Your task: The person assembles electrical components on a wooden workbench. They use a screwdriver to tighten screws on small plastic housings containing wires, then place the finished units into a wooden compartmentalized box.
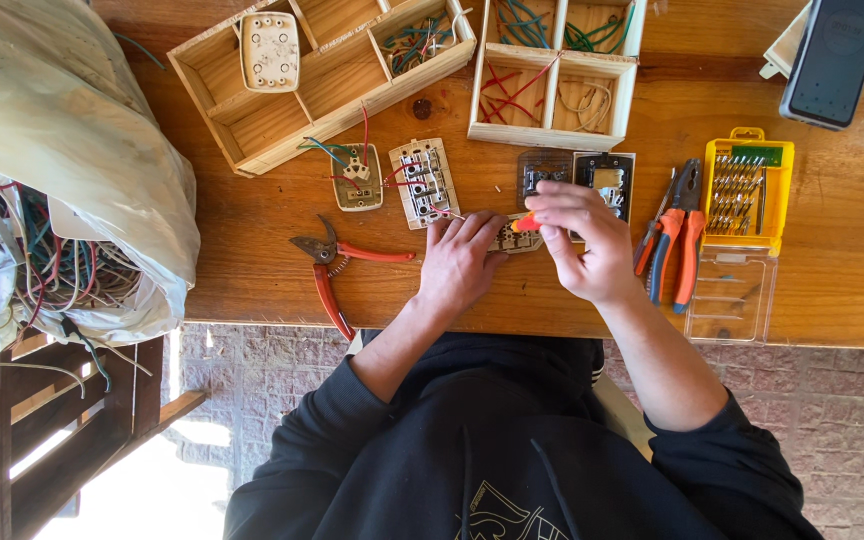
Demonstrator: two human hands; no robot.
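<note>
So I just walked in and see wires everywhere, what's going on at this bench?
A person sits at a wooden table working on a small switch plate. The left hand presses it down while the right hand grips an orange-handled screwdriver against it. More switch plates and socket parts lie just beyond, red pruning shears to the left, orange-and-blue pliers and a yellow bit case to the right. Wooden trays hold sorted wires.

Red-handled pruning shears lie left, yellow plastic bit case right, two compartmented wooden boxes behind, holding wire offcuts.
</note>
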